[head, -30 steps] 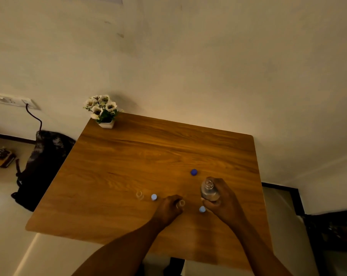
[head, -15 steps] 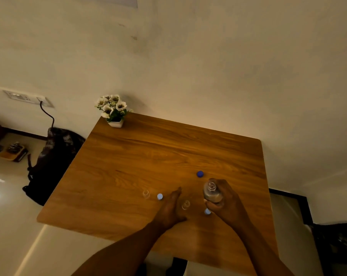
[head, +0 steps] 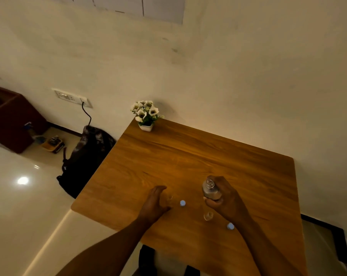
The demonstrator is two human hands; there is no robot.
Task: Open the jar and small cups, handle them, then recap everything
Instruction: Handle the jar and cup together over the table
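My right hand is wrapped around a clear glass jar with its mouth uncovered, held just above the wooden table. My left hand lies open on the table, fingers curved beside a small clear cup that it partly hides. A second small cup stands open below the jar. Two pale blue caps lie loose: one between the hands, another by my right wrist. The darker blue jar cap is hidden.
A small white pot of white flowers stands at the table's far left corner. A dark backpack leans on the floor left of the table, below a wall socket with a cable.
My left hand let go of the second cup and moved left to the other cup. The view swung left, so the table sits further right. The jar stays in my right hand.
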